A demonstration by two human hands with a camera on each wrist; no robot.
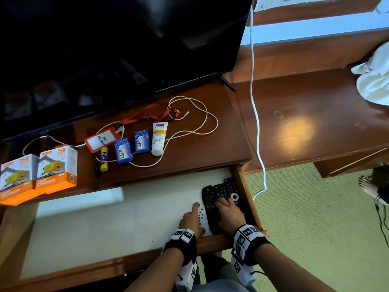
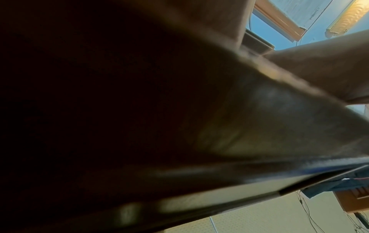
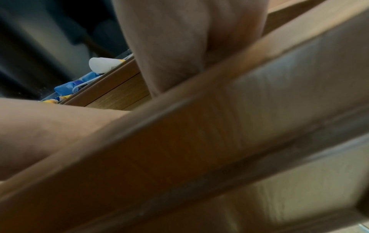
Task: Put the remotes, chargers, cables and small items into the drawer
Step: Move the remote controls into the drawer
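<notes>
The drawer [image 1: 105, 224] has a white floor and reddish-brown wooden walls. Three black remotes [image 1: 223, 190] and one white remote [image 1: 202, 216] with grey buttons lie in it. On the glossy brown desk [image 1: 294, 114] are two orange-and-white charger boxes [image 1: 40, 173], two blue soap packs [image 1: 132, 146], a white tube [image 1: 159, 138], a yellow glue stick [image 1: 104, 159], a white cable [image 1: 197, 123] and a red lanyard [image 1: 151, 114].

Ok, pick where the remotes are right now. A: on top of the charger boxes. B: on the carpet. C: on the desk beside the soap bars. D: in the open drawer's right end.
D: the remotes lie in the right end of the open drawer, under both hands.
</notes>
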